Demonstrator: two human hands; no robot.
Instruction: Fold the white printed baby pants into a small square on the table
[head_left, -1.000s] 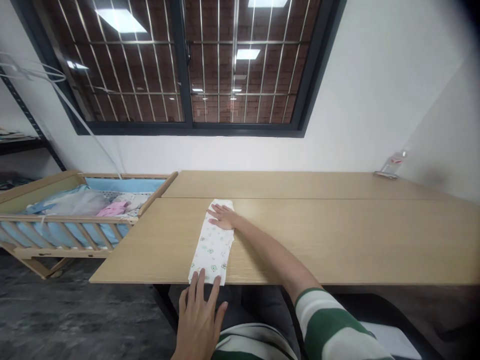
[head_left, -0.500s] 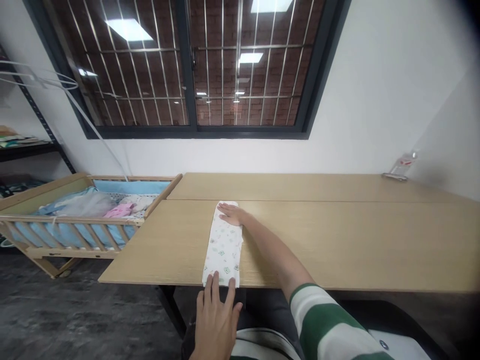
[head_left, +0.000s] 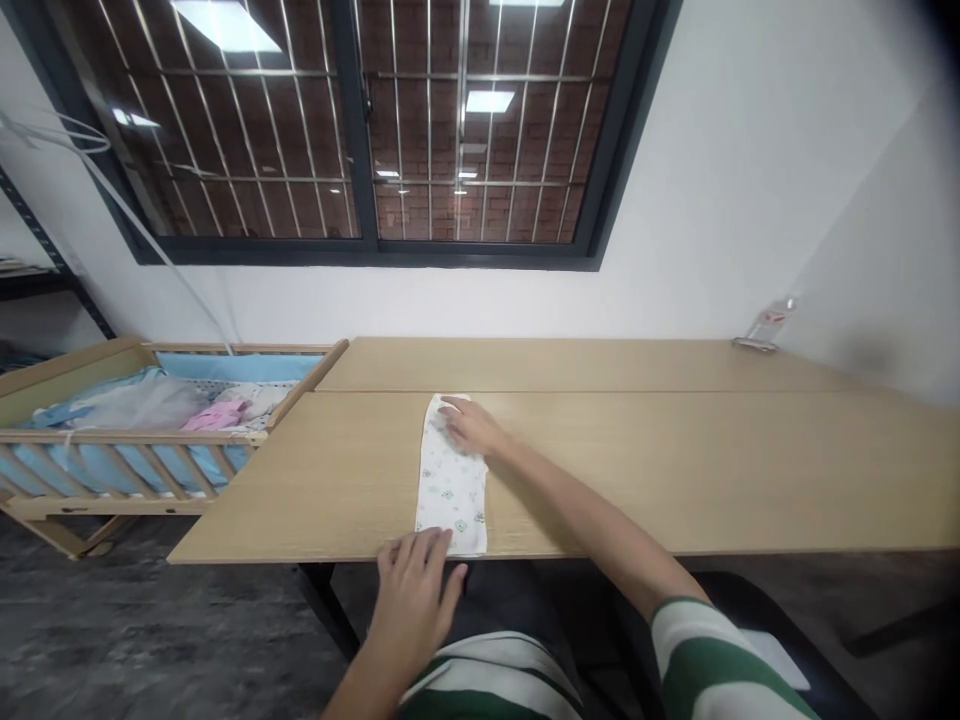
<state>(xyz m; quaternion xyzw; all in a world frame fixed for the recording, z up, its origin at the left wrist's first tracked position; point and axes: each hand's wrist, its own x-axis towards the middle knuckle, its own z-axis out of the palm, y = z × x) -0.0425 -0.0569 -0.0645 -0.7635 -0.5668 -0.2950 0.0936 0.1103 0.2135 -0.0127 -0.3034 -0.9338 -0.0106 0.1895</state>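
- On the transparent bottle [head_left: 771, 320], at the far right of the table, there is a reddish label; its letters are too small to be read.
- The cloth [head_left: 450, 495] is white, soft and of long rectangular form, with a small print of green and grey figures. It lies flat on the near part of the table, left of the middle, and its short end is at the front edge.
- The right hand [head_left: 471, 427] is over the far end of this cloth, the fingers a little bent and blurred — whether they pinch the fabric, I cannot tell.
- The left hand [head_left: 412, 575] is at the near left corner, its fingers close together and the thumb wide apart; it covers this corner from view.
- The table [head_left: 675, 470] has a pale wood-grain top with a straight seam along it.
- To the left stands a wooden crib [head_left: 135, 505] with slatted side, blue lining and a pink cloth [head_left: 217, 415] inside.
- Behind is a window [head_left: 364, 130] with dark frame and metal bars — ceiling lamps are mirrored in its glass.
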